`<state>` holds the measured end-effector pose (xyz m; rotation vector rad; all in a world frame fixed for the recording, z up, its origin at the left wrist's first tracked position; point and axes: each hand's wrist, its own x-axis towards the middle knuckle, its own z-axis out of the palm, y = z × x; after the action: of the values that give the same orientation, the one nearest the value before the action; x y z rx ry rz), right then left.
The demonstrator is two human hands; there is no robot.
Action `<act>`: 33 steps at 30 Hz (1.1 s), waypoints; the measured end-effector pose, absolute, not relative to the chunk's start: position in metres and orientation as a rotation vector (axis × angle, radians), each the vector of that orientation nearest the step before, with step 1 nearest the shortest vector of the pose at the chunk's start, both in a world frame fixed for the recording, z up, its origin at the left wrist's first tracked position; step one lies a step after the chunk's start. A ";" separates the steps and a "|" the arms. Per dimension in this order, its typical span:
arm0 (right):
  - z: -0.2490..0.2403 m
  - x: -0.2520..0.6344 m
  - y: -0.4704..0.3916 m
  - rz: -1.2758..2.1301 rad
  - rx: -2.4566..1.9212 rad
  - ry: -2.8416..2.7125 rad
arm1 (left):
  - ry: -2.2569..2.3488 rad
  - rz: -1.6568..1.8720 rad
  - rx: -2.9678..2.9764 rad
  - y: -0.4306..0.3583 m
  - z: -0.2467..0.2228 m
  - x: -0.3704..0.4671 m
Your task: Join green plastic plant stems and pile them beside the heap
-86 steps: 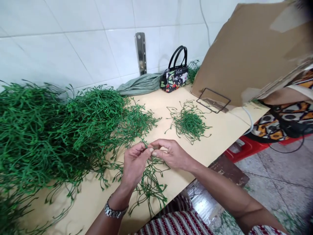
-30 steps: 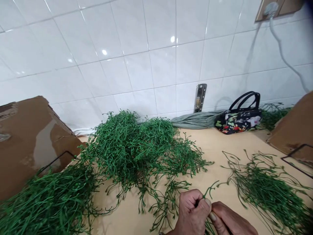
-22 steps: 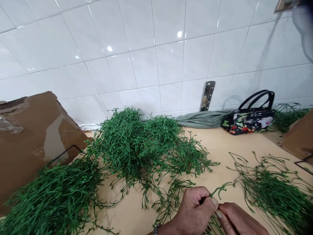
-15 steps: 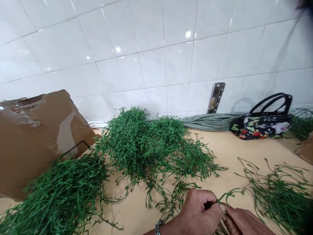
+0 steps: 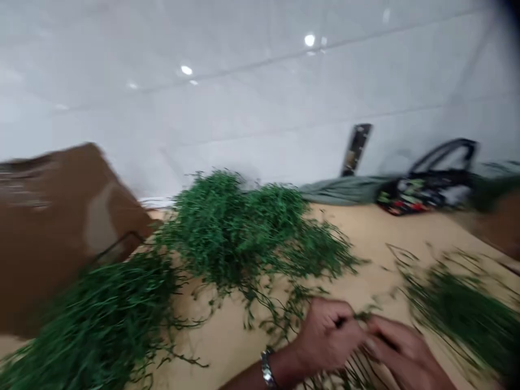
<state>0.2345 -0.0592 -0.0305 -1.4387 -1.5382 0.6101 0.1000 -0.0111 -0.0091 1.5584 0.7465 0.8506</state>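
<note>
Near the bottom edge, right of centre, my left hand [image 5: 330,337] and my right hand [image 5: 406,349] meet, both with fingers pinched closed. A thin green strand [image 5: 363,314] sticks out from between their fingertips, held by both. More strands [image 5: 351,375] hang below the hands, blurred and partly hidden. A large heap of green strands with small knobby ends [image 5: 227,227] lies beyond my left hand. To the right of my right hand lies another bundle of strands [image 5: 467,309]. A metal-banded watch [image 5: 267,368] is on my left wrist.
A third pile of strands [image 5: 109,314] lies at left, against a torn cardboard box [image 5: 49,227]. Along the white tiled wall [image 5: 244,119] are a grey-green cloth [image 5: 341,190], a metal bracket [image 5: 357,147] and a floral handbag [image 5: 426,192]. The tabletop [image 5: 365,222] is tan.
The view has shifted slightly and blurred. My hands appear a little higher, still together on the strand, and more of the strands beneath them and of my left forearm shows.
</note>
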 end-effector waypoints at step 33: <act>-0.026 0.369 -0.047 -0.535 -2.041 -1.371 | 0.654 0.664 1.200 0.027 -0.013 0.085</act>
<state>0.3691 -0.0469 -0.0263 -2.0409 -1.3712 -0.5349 0.0849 0.0267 -0.0130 1.2004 0.6540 0.6640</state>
